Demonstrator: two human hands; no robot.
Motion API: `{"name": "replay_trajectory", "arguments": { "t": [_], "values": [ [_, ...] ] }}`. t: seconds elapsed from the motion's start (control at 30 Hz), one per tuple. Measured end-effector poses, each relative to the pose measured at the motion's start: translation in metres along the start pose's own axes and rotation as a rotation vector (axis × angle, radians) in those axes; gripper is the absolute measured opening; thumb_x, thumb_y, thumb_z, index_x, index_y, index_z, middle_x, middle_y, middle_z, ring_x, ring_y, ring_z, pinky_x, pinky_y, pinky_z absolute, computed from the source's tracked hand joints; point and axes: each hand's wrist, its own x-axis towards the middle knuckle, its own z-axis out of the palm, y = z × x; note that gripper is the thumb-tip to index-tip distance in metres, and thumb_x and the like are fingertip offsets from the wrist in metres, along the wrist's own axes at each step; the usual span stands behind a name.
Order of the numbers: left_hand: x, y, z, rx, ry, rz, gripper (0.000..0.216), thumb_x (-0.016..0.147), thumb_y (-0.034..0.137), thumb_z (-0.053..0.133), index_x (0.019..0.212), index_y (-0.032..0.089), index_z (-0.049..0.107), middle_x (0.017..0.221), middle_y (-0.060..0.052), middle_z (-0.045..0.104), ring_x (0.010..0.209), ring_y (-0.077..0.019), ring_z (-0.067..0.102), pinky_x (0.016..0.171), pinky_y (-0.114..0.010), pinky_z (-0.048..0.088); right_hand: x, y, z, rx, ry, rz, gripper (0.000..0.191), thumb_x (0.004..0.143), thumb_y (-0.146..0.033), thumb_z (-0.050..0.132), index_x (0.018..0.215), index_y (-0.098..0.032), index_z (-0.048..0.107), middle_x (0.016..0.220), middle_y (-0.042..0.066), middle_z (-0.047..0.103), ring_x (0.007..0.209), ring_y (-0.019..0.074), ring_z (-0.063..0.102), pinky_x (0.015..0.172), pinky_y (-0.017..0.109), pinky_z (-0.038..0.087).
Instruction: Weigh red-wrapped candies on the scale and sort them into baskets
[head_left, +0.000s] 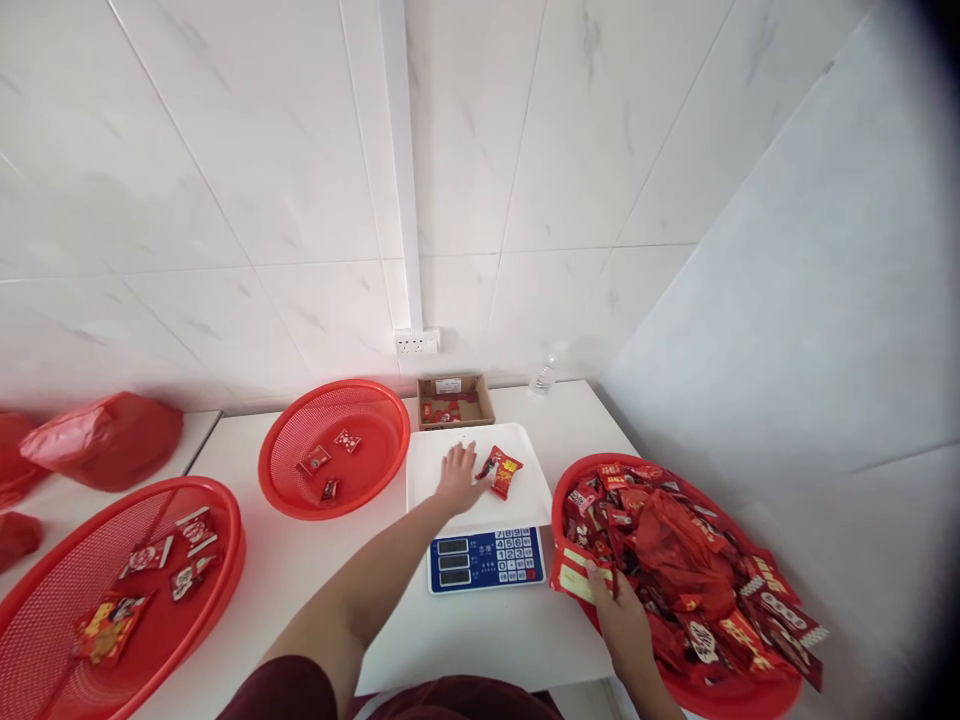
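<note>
While right fingers [602, 580] hold a packet [574, 574], left fingers [457, 460] overlie a scale [495, 514].

I face a scale [487, 575] bearing one packet [507, 475]. Right of the scale: a heaped basket [739, 700]; behind the scale: a box [471, 386].

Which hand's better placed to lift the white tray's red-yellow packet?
Left hand, likely: it's beside the red-yellow packet on the white rectangular tray; the right hand holds a red, pale-labelled packet.
</note>
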Motion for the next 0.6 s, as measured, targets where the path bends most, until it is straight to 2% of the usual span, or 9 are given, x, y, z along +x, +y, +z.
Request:
{"name": "replay_trajectory", "arguments": {
  "t": [0.07,0.13,0.23,0.3,0.43,0.5,0.6],
  "values": [
    [0.01,0.03,0.016,0.007,-0.034,0.018,0.085,0.076,0.069,0.037,0.144,0.022,0.015,0.15,-0.017,0.016,0.137,-0.0368,0.012,0.106,-0.053,0.015,0.0,0.0,0.0,-0.011,0.004,0.007,0.053,0.065,-0.067,0.039,0.085,-0.02,0.056,0.087,0.012,0.068,0.084,0.0281,0.061,0.077,0.036,0.045],
    [0.016,0.049,0.024,0.059,-0.062,0.08,0.081,0.074,0.068,0.04,0.141,0.025,0.025,0.149,-0.016,0.02,0.135,-0.0394,0.014,0.105,-0.056,0.014,0.0,-0.001,-0.001,-0.014,0.008,0.008,0.054,0.065,-0.066,0.039,0.085,-0.02,0.056,0.088,0.012,0.068,0.086,0.0285,0.061,0.077,0.036,0.044],
    [0.017,0.058,0.03,0.151,-0.043,0.235,0.062,0.077,0.059,0.046,0.125,0.021,0.048,0.138,-0.016,0.038,0.129,-0.0386,0.026,0.102,-0.056,0.019,0.0,-0.002,-0.001,0.001,0.0,-0.002,0.056,0.065,-0.066,0.038,0.089,-0.019,0.057,0.092,0.013,0.068,0.09,0.0286,0.06,0.079,0.036,0.044],
    [0.012,0.054,0.031,0.173,-0.011,0.3,0.045,0.079,0.049,0.049,0.113,0.02,0.056,0.127,-0.015,0.048,0.12,-0.0348,0.037,0.099,-0.053,0.026,0.0,-0.003,-0.002,0.004,-0.007,0.0,0.057,0.065,-0.066,0.039,0.09,-0.018,0.057,0.093,0.013,0.067,0.089,0.0288,0.06,0.079,0.036,0.044],
    [0.0,0.034,0.023,0.15,0.032,0.311,0.024,0.081,0.034,0.053,0.101,0.021,0.059,0.109,-0.009,0.057,0.1,-0.0241,0.051,0.086,-0.039,0.04,0.0,-0.003,-0.002,0.004,-0.001,0.023,0.057,0.065,-0.066,0.04,0.089,-0.017,0.058,0.091,0.013,0.068,0.087,0.0286,0.06,0.081,0.037,0.044],
    [-0.007,0.02,0.012,0.13,0.086,0.286,0.019,0.082,0.03,0.052,0.098,0.022,0.058,0.101,-0.006,0.059,0.094,-0.02,0.053,0.082,-0.033,0.042,0.0,-0.002,-0.002,0.001,0.017,0.015,0.058,0.064,-0.067,0.041,0.089,-0.017,0.059,0.092,0.013,0.067,0.089,0.0289,0.06,0.082,0.038,0.043],
    [-0.021,-0.011,-0.017,0.106,0.215,0.194,0.019,0.085,0.03,0.047,0.098,0.021,0.057,0.099,-0.006,0.058,0.092,-0.0177,0.053,0.082,-0.03,0.042,-0.001,0.0,-0.003,-0.001,0.038,-0.004,0.059,0.063,-0.068,0.043,0.087,-0.017,0.06,0.089,0.014,0.068,0.088,0.0303,0.06,0.082,0.04,0.043]
  ]
}}
